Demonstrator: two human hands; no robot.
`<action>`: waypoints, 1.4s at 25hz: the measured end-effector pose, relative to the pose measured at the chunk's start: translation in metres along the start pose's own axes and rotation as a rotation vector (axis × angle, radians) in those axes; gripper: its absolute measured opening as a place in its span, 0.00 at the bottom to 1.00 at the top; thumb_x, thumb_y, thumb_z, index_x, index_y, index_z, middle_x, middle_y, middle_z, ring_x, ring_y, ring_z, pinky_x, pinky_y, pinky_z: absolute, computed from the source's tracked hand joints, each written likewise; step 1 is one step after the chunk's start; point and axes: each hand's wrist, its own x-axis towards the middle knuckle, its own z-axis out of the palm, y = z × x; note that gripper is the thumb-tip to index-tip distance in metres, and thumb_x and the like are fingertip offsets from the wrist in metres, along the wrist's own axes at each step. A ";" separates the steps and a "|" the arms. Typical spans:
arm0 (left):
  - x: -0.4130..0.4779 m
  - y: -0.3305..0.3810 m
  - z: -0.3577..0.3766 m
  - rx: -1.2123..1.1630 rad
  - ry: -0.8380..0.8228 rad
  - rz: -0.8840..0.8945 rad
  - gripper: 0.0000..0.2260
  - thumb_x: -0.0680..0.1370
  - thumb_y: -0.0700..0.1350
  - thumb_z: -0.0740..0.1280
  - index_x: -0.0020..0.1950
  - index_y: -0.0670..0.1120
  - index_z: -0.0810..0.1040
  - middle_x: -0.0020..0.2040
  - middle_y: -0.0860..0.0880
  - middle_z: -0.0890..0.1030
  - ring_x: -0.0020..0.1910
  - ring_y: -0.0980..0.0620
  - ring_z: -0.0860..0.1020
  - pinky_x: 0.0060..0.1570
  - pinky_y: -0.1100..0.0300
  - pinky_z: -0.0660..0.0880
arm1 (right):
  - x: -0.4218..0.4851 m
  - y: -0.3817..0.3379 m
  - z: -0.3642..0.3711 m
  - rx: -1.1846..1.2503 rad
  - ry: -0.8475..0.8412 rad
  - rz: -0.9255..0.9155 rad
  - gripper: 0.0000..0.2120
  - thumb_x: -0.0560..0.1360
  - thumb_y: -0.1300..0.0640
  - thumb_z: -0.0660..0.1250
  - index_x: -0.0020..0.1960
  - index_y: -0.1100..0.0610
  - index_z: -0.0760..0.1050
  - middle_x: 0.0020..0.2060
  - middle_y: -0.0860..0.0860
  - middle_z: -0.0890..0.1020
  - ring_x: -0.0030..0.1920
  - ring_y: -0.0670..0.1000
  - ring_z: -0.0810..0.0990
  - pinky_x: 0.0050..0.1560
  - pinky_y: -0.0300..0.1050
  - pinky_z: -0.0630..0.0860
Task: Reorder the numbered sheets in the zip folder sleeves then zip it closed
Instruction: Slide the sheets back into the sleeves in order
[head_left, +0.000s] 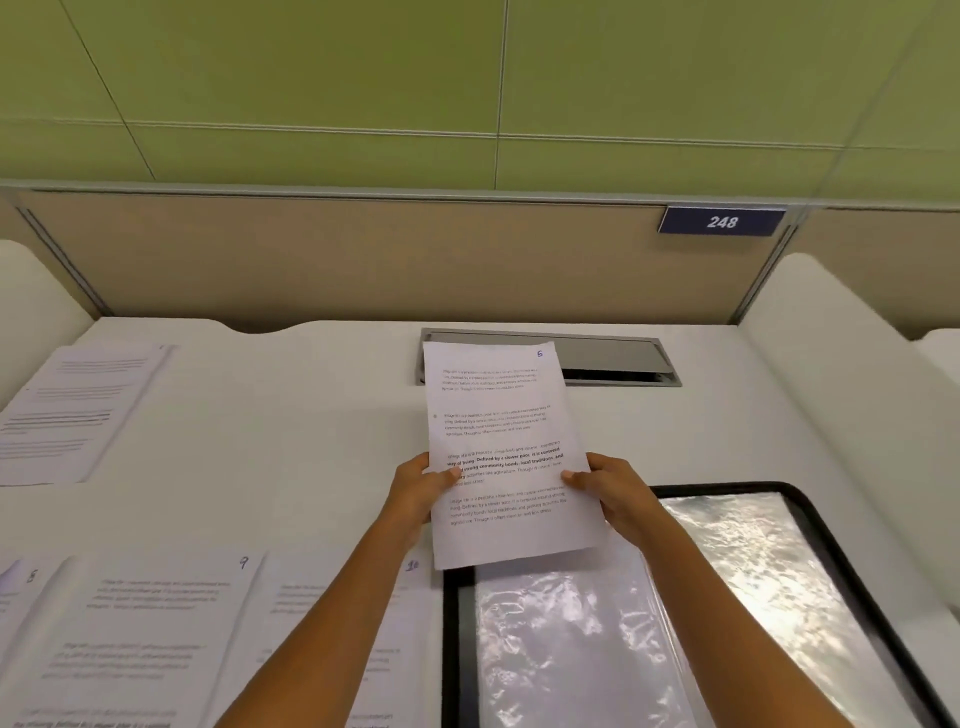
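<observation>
Item 1. Left hand (421, 486): we record it pinching the left edge of the held sheet (498, 441), thumb on the printed face, the other fingers hidden behind the paper.

Item 2. Right hand (608, 493): the same pinch on the right edge, thumb in front.

Item 3. Held sheet: white, four blocks of print, one in bold. The blue handwritten figure in its top right corner reads to us as 5, though we cannot be sure. It is raised between both hands, its lower edge over the far left corner of the zip folder (810, 514).

Item 4. Zip folder: open and flat on the desk (311, 415) at lower right, with a black rim and glossy clear sleeves (571, 639) uppermost.

Item 5. Loose sheets on the desk, left of the folder: sheet marked 10 (322, 597) just beside it, then sheet marked 9 (145, 623), then a third sheet (26, 587) cut off by the frame. A far sheet (78, 410) lies well apart.

Item 6. Behind the held sheet: a grey hatch (613, 358) in the desk, a beige partition (363, 260), and a plate (721, 222) reading 248.
</observation>
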 end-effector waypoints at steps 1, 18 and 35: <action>-0.004 -0.004 0.017 0.005 -0.016 -0.014 0.12 0.76 0.39 0.70 0.60 0.45 0.79 0.53 0.46 0.84 0.49 0.47 0.83 0.40 0.55 0.79 | -0.006 0.000 -0.019 0.006 0.010 0.001 0.10 0.75 0.66 0.68 0.56 0.62 0.79 0.50 0.57 0.85 0.50 0.59 0.84 0.50 0.53 0.81; -0.045 -0.043 0.245 0.239 -0.137 -0.014 0.08 0.77 0.42 0.69 0.55 0.42 0.78 0.47 0.46 0.83 0.41 0.52 0.82 0.36 0.58 0.80 | -0.063 0.010 -0.258 -0.042 0.248 -0.092 0.09 0.75 0.67 0.67 0.54 0.62 0.81 0.45 0.56 0.85 0.43 0.57 0.85 0.44 0.50 0.81; -0.001 -0.058 0.272 1.094 0.000 0.479 0.05 0.73 0.49 0.73 0.45 0.51 0.78 0.45 0.55 0.75 0.45 0.56 0.74 0.41 0.62 0.72 | -0.015 -0.021 -0.305 0.077 0.270 -0.216 0.11 0.78 0.64 0.64 0.59 0.57 0.78 0.48 0.50 0.85 0.47 0.53 0.85 0.45 0.48 0.80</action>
